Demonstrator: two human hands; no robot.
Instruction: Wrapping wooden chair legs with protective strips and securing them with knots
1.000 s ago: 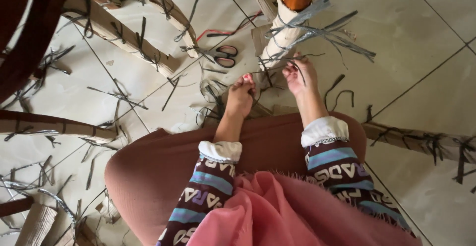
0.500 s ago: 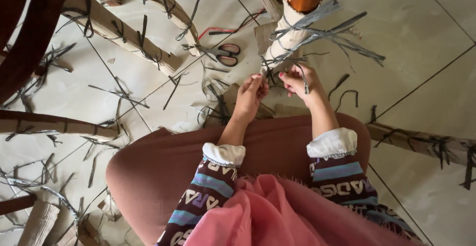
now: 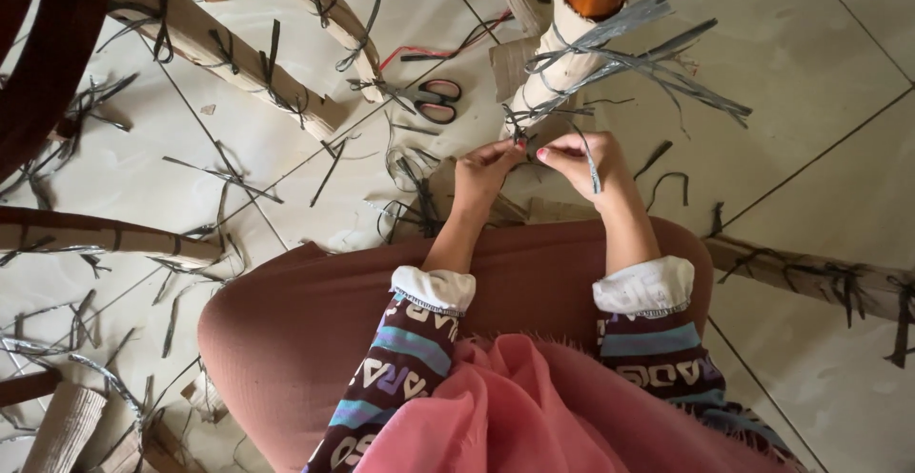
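Observation:
A pale wrapped wooden leg with an orange top rises at the upper middle, with several grey plastic strips knotted round it and sticking out to the right. My left hand pinches a dark strip end just below the leg's base. My right hand sits close beside it, fingers closed on a grey strip that hangs down across the palm. The fingertips of both hands nearly meet. My wrists reach out over a brown cushion under my knees.
Scissors with red and black handles lie on the tiled floor left of the leg. Cardboard-wrapped bars tied with strips lie around. Loose cut strips litter the floor.
Both hands have lifted from the floor toward the leg's base and drawn together. The right hand now holds a grey strip.

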